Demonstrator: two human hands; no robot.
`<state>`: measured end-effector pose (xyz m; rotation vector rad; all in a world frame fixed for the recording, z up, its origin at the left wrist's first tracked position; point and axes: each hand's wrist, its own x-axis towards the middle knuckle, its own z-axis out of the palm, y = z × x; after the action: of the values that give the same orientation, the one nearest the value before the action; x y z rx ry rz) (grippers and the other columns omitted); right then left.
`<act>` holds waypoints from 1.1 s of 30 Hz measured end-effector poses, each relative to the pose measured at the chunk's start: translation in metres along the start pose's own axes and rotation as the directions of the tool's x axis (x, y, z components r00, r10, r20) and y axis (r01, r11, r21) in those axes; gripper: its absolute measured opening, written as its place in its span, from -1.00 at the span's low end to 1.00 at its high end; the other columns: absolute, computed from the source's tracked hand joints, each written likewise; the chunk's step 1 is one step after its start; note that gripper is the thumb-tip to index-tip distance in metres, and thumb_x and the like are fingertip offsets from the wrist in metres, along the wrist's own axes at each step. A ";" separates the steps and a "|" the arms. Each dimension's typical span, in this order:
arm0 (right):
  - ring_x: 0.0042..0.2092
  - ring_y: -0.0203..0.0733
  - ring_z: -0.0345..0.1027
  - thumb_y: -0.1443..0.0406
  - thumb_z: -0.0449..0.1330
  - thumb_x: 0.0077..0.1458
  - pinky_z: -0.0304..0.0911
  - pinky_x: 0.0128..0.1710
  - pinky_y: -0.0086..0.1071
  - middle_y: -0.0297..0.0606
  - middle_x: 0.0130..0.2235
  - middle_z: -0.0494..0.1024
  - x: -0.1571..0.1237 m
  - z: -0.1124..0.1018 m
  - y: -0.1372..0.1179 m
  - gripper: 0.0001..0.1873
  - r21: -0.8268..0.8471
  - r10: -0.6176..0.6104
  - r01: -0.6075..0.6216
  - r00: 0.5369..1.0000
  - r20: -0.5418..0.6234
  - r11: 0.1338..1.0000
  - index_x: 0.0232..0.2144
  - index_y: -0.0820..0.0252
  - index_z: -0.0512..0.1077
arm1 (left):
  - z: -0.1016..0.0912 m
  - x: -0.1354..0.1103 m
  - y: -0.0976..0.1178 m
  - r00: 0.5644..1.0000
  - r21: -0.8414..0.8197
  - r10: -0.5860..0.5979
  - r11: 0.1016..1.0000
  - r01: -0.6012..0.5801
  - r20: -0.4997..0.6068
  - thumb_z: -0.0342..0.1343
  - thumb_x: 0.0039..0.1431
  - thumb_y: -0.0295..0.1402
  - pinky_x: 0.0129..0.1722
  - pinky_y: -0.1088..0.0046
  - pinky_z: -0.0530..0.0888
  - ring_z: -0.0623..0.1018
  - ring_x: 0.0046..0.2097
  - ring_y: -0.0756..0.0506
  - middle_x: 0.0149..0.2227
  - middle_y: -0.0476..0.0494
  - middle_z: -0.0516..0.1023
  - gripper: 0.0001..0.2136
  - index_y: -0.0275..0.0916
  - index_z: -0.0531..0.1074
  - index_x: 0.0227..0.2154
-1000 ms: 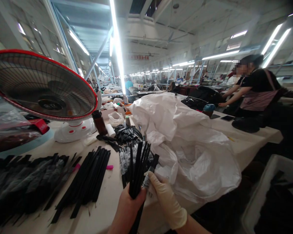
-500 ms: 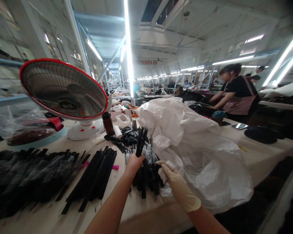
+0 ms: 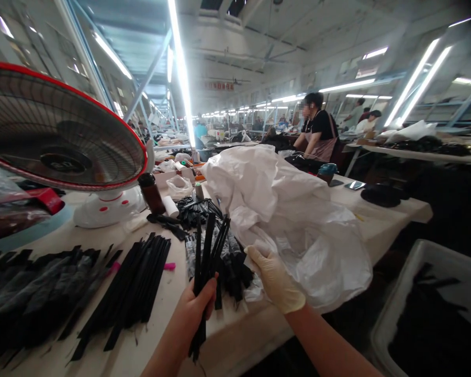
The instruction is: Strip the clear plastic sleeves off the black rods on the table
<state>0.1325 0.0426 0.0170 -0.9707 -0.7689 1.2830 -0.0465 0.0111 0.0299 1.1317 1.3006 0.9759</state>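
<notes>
My bare left hand (image 3: pixel 194 309) is closed round a bunch of long black strips (image 3: pixel 208 246), held upright above the table's near edge. My right hand (image 3: pixel 277 280), in a cream glove, rests with curled fingers against the edge of a big white plastic bag (image 3: pixel 298 220), beside a pile of wrapped black strips (image 3: pixel 235 262); I cannot make out whether it pinches the bag. More black strips (image 3: pixel 137 285) lie in a row to the left, and a wide heap of them (image 3: pixel 31 296) fills the table's left side.
A red-rimmed table fan (image 3: pixel 58 131) stands at the back left on the white table (image 3: pixel 380 220). A brown bottle (image 3: pixel 151 193) and small rolls sit behind the strips. A white bin (image 3: pixel 427 309) with black pieces is at the right. A person in black (image 3: pixel 317 133) works at a table behind.
My left hand has drawn back toward me with the bunch of strips, which now stands higher and closer. My gloved right hand stays at the bag's edge. The view has swung right.
</notes>
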 end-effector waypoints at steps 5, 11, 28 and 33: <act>-0.55 -0.37 0.10 0.05 0.32 -0.16 0.06 -0.56 -0.44 -0.46 -0.62 0.27 -0.009 0.017 0.006 -0.62 -0.134 -0.072 0.070 0.997 -0.010 0.989 -0.63 0.19 0.31 | 0.025 -0.004 0.001 1.000 -0.151 0.015 0.988 -0.018 -0.021 0.25 -0.14 -0.09 -0.64 0.61 0.17 0.22 -0.63 0.10 -0.65 0.15 0.31 -0.55 -0.31 0.38 -0.25; -0.55 -0.40 0.09 0.04 0.29 -0.10 -0.01 -0.56 -0.47 -0.43 -0.60 0.31 -0.020 0.017 0.003 -0.65 -0.173 0.075 -0.039 0.975 0.207 0.984 -0.51 0.23 0.43 | 0.028 0.004 0.016 0.993 -0.152 0.073 0.985 -0.086 -0.088 0.29 -0.20 -0.20 -0.63 0.59 0.21 0.26 -0.60 0.10 -0.54 0.09 0.38 -0.62 -0.29 0.40 -0.31; -0.61 -0.49 -0.07 0.11 0.40 -0.20 -0.07 -0.61 -0.53 -0.54 -0.65 0.16 0.006 0.002 -0.019 -0.59 0.291 0.242 -0.270 0.962 0.130 0.918 -0.61 0.20 0.27 | -0.012 -0.038 -0.024 0.959 0.164 0.224 0.967 -0.195 -0.176 0.19 -0.19 -0.26 -0.47 0.50 0.35 0.37 -0.51 -0.04 -0.59 0.06 0.37 -0.80 -0.18 0.42 -0.44; -0.57 -0.42 -0.03 0.04 0.31 -0.11 -0.04 -0.55 -0.47 -0.50 -0.64 0.18 0.001 0.000 -0.025 -0.59 0.052 0.038 -0.043 0.995 0.097 0.998 -0.64 0.19 0.28 | -0.011 -0.035 -0.023 0.950 0.227 0.270 0.946 -0.230 -0.159 0.13 -0.14 -0.27 -0.46 0.50 0.36 0.38 -0.52 -0.04 -0.59 0.08 0.36 -0.85 -0.18 0.38 -0.46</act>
<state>0.1429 0.0429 0.0395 -0.8904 -0.7875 1.3872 -0.0612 -0.0271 0.0151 1.4188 1.4595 1.1789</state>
